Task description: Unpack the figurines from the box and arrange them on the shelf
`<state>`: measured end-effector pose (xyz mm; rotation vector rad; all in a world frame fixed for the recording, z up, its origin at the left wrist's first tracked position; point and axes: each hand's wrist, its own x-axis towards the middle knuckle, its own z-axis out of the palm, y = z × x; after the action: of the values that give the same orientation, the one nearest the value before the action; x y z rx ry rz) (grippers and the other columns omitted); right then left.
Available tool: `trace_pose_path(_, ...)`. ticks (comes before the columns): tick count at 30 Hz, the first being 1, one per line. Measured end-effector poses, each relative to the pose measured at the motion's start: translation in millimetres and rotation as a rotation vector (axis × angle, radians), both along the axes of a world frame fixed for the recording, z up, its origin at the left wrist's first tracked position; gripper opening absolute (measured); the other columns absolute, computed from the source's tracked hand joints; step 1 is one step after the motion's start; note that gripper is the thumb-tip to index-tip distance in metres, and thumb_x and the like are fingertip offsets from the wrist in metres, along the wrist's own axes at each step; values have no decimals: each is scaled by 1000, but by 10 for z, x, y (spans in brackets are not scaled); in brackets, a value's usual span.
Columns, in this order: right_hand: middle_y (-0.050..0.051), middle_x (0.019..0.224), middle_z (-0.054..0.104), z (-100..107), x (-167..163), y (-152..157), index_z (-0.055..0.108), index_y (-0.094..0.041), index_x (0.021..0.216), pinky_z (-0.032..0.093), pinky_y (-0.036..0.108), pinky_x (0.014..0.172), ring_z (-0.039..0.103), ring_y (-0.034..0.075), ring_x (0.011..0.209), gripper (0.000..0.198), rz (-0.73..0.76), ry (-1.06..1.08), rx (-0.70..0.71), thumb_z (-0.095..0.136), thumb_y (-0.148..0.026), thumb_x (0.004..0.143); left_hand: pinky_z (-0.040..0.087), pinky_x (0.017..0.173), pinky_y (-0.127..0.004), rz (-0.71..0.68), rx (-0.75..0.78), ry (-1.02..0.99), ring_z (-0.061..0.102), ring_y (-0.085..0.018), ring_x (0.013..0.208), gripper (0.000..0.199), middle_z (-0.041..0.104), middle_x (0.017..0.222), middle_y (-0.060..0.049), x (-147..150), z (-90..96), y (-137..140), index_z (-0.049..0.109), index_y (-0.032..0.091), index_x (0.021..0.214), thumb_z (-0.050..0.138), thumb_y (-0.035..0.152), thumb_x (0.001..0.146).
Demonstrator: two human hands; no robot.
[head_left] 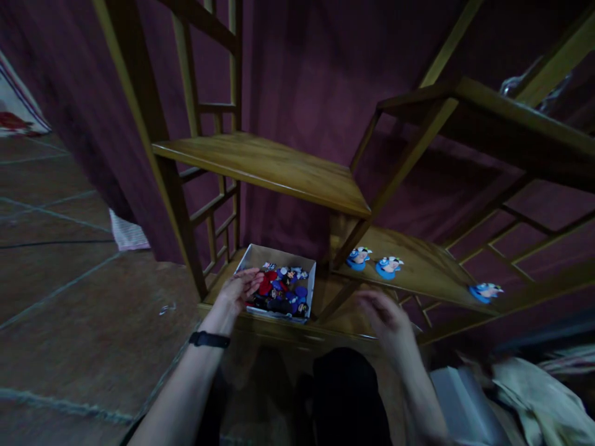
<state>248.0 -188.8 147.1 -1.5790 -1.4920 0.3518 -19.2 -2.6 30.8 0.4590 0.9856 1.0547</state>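
My left hand (pixel 239 289), with a dark band on its wrist, reaches over the left side of a shallow white box (pixel 310 297). Its fingers are stretched out, and I see nothing held in them. Several small red, blue and black figurines (pixel 286 288) lie jumbled inside the box. To the right, my right hand (pixel 385 314) hovers in front of the shelf, somewhat smeared by motion. Its fingers look extended and no object shows in them. Nearest to it, a figurine on a blue round base (pixel 388 267) stands on the low shelf.
Two similar figurines stand on the wooden shelf (pixel 418 260), one at left (pixel 358 257) and one at far right (pixel 486 292). A higher board (pixel 269 167) overhangs the box. Upright posts (pixel 162 186) frame the unit. Pale cloth (pixel 543 396) lies at lower right.
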Motion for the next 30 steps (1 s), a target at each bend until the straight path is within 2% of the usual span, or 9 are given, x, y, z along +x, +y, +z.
trace_pose_path(2,3,92,66,-269,-262,205,64,-25,95,47,29,75,61,18,86,20,232,-52,-170,48,-31,85,52,56,-18,68,2,-17,65,-11,60,19,68,73,-10,-64,-13,65,61,9,91,54,0,75)
trace_pose_path(5,1,93,65,-708,-478,672,65,-25,93,44,26,75,60,15,84,21,373,-204,-314,47,-21,84,51,54,-17,124,-2,-43,64,-10,59,18,67,72,-8,-160,-37,151,60,9,90,52,1,77)
trace_pose_path(9,4,93,65,-1194,-513,1273,68,-21,83,40,25,79,57,16,92,32,351,-509,-460,43,-3,76,51,54,-17,133,-43,-90,63,-9,58,16,67,74,-7,-232,-25,204,60,10,89,53,3,77)
trace_pose_path(13,8,82,66,-1485,-488,1571,67,-17,69,37,29,79,56,20,91,18,338,-737,-631,52,-9,73,50,55,-17,139,-61,-100,63,-9,59,15,66,75,-7,-230,47,215,59,10,87,53,2,77)
trace_pose_path(15,11,92,66,-1563,-478,1616,67,-16,77,35,32,83,53,23,98,14,334,-797,-626,54,-12,74,50,55,-17,130,-59,-112,64,-9,60,15,66,76,-7,-221,74,226,59,10,87,52,1,77)
trace_pose_path(18,12,109,60,-1605,-455,1633,64,-16,97,31,32,88,48,23,106,26,289,-853,-557,46,-10,79,50,55,-18,123,-61,-123,64,-10,61,16,66,76,-8,-215,76,250,60,9,88,51,1,77)
trace_pose_path(20,10,110,60,-1602,-439,1635,62,-17,103,30,31,89,47,22,107,32,274,-860,-540,41,-8,80,50,55,-18,120,-62,-133,64,-10,62,16,66,76,-8,-214,61,265,60,9,88,50,1,78)
trace_pose_path(24,12,108,59,-1599,-445,1632,64,-15,99,30,31,89,46,23,106,31,267,-915,-565,40,-9,80,50,55,-17,116,-59,-185,64,-10,63,16,66,76,-8,-205,34,271,60,9,90,52,3,78)
trace_pose_path(30,16,109,59,-1639,-560,1624,63,-12,95,26,34,93,44,27,109,25,189,-975,-632,54,-16,72,50,55,-17,107,-61,-198,64,-10,62,15,66,76,-8,-189,33,257,59,9,90,52,4,78)
